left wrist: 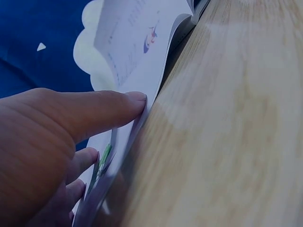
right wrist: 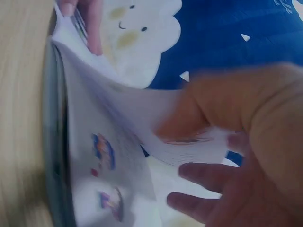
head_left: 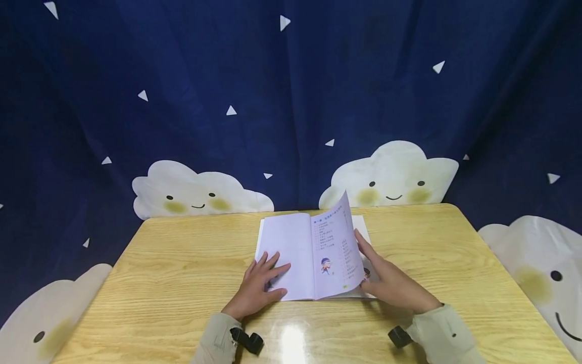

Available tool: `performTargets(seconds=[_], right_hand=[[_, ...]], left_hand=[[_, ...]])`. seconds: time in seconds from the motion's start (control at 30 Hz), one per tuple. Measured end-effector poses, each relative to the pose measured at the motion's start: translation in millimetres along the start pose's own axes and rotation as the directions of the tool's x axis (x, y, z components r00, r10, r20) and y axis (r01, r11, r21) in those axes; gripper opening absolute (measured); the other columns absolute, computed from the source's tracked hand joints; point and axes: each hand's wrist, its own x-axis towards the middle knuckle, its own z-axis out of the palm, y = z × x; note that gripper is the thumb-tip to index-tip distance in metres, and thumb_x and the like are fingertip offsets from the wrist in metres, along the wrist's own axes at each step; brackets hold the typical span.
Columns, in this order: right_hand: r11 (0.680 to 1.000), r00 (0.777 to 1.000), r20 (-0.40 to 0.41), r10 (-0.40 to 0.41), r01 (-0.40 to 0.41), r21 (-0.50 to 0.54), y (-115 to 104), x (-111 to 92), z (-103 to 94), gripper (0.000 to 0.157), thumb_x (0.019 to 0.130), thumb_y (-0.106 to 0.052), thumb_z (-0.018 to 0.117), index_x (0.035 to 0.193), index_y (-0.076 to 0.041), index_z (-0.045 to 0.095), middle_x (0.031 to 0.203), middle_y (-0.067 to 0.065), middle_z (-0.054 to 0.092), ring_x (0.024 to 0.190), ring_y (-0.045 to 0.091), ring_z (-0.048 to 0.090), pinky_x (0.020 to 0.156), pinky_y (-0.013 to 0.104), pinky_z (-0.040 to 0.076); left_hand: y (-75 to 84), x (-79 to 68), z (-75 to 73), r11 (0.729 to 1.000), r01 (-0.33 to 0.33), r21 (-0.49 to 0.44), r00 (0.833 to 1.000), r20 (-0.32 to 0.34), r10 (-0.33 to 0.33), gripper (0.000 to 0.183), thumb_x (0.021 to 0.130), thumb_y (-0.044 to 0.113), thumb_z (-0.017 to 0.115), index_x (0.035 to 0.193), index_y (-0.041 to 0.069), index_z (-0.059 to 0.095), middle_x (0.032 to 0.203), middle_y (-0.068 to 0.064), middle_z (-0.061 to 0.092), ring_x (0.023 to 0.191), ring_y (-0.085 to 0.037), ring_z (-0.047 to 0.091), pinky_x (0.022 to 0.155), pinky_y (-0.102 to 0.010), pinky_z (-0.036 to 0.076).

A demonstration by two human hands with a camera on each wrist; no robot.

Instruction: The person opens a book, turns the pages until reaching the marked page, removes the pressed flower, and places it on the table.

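An open booklet (head_left: 291, 237) lies on the table, with a blank left page and printed text and a small cartoon figure on the right one. My left hand (head_left: 259, 283) rests on the left page, fingers spread, thumb near the lower edge. On the other side, a printed leaf (head_left: 334, 247) stands curved up from the spine. My right hand (head_left: 391, 280) is at that leaf's outer edge, its fingers fairly straight and apart. In the right wrist view the blurred thumb (right wrist: 184, 118) overlaps the raised leaf, and colour pictures show on the page (right wrist: 111, 175) below.
The light wooden table (head_left: 191, 263) extends to both sides of the booklet. Behind it hangs a dark blue curtain (head_left: 204, 65) with white triangles and smiling clouds. Dark wrist-worn devices sit at both cuffs, such as the left one (head_left: 247, 340).
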Motion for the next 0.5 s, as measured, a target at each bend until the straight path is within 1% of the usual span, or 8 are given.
performTargets(seconds=[0.03,0.07,0.13,0.2,0.3,0.37,0.43,0.5], right_hand=[[1.000,1.000,-0.017,-0.013,0.013,0.005,0,1,2.5,0.103,0.081,0.003,0.062,0.155,-0.033,-0.001,0.160,0.011,0.017,0.142,0.036,0.023,0.101,0.053,0.038],[1.000,0.999,-0.036,-0.024,0.025,0.007,0,2,5.3,0.101,0.083,0.004,0.058,0.155,-0.034,0.000,0.160,0.010,0.019,0.141,0.035,0.026,0.099,0.049,0.041],[0.998,0.995,-0.080,-0.054,0.055,0.012,-1,5,12.1,0.094,0.088,0.002,0.057,0.156,-0.033,0.001,0.157,0.011,0.025,0.139,0.035,0.033,0.087,0.040,0.049],[0.997,0.990,-0.123,-0.073,0.077,0.028,-3,8,19.4,0.090,0.091,-0.002,0.058,0.156,-0.031,0.003,0.154,0.012,0.033,0.136,0.034,0.038,0.081,0.039,0.050],[0.995,0.980,-0.180,-0.085,0.094,0.042,-6,12,30.1,0.085,0.092,-0.010,0.062,0.157,-0.023,0.008,0.145,0.016,0.045,0.130,0.034,0.046,0.087,0.048,0.050],[0.996,0.976,-0.208,-0.069,0.081,0.049,-9,14,36.6,0.082,0.092,-0.016,0.064,0.156,-0.020,0.013,0.141,0.016,0.051,0.128,0.034,0.049,0.096,0.058,0.043],[0.997,0.976,-0.216,-0.038,0.051,0.052,-11,16,42.5,0.078,0.093,-0.025,0.064,0.155,-0.018,0.017,0.138,0.014,0.053,0.128,0.033,0.049,0.101,0.060,0.038],[0.998,0.979,-0.204,-0.015,0.028,0.059,-14,19,48.0,0.076,0.094,-0.032,0.063,0.155,-0.019,0.020,0.139,0.012,0.053,0.131,0.034,0.046,0.104,0.059,0.035]], left_hand=[[-0.2,-0.1,0.4,1.000,0.001,0.001,1.000,0.000,-0.001,0.056,0.089,0.035,0.068,0.141,0.023,0.052,0.156,-0.012,0.028,0.145,-0.040,0.012,0.113,-0.062,0.002],[-0.4,-0.3,0.8,1.000,-0.001,0.001,1.000,-0.002,0.001,0.056,0.089,0.035,0.068,0.141,0.023,0.052,0.156,-0.012,0.029,0.145,-0.040,0.012,0.112,-0.062,0.002],[-0.5,-0.7,0.8,1.000,0.003,0.001,1.000,0.001,-0.003,0.056,0.089,0.035,0.068,0.141,0.023,0.052,0.156,-0.012,0.028,0.145,-0.040,0.012,0.113,-0.062,0.002],[-0.8,-1.0,0.5,1.000,0.003,0.003,1.000,0.002,-0.003,0.056,0.089,0.036,0.068,0.141,0.023,0.052,0.156,-0.012,0.029,0.145,-0.040,0.012,0.113,-0.062,0.002],[-1.0,-1.2,0.1,1.000,0.002,0.008,1.000,0.000,-0.002,0.056,0.088,0.036,0.068,0.140,0.023,0.053,0.156,-0.012,0.029,0.145,-0.039,0.013,0.113,-0.061,0.002],[-0.9,-1.0,0.1,1.000,-0.001,0.009,1.000,-0.006,0.001,0.056,0.088,0.036,0.068,0.140,0.023,0.053,0.155,-0.012,0.029,0.145,-0.040,0.013,0.113,-0.061,0.003],[-0.4,-0.9,0.2,1.000,-0.002,0.008,1.000,-0.009,0.002,0.055,0.088,0.035,0.069,0.140,0.022,0.054,0.156,-0.012,0.029,0.145,-0.040,0.014,0.113,-0.061,0.003],[0.0,-1.0,0.6,1.000,-0.002,0.001,1.000,-0.013,0.002,0.055,0.087,0.035,0.069,0.139,0.022,0.055,0.156,-0.014,0.027,0.145,-0.039,0.014,0.113,-0.061,0.003]])
